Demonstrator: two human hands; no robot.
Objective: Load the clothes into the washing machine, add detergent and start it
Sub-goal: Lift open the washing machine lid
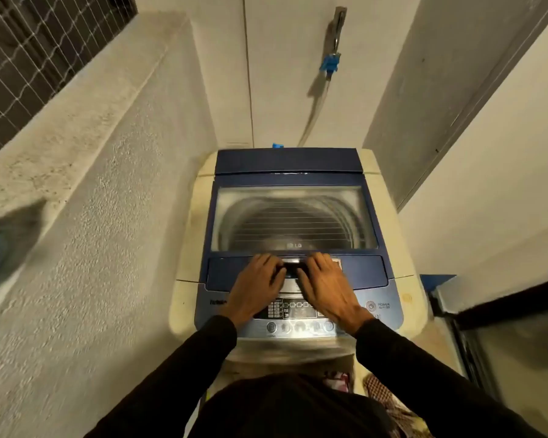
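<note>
A top-loading washing machine point(196, 235) with a cream body and a blue lid point(295, 167) stands straight ahead. Its lid is down, and the steel drum shows through the glass window point(295, 216). My left hand point(255, 290) and my right hand point(325, 287) lie side by side on the front of the lid, fingers curled onto the dark lid handle point(293, 267). The control panel point(298, 311) with its buttons sits just under my wrists. Patterned clothes point(383, 393) lie low at the right, partly hidden by my body.
A rough plastered parapet wall point(92, 184) runs close along the left, with a wire-mesh grille above it. A tap with a blue hose fitting point(329, 64) is on the back wall. A wall and a dark-framed door point(487, 327) close in the right side.
</note>
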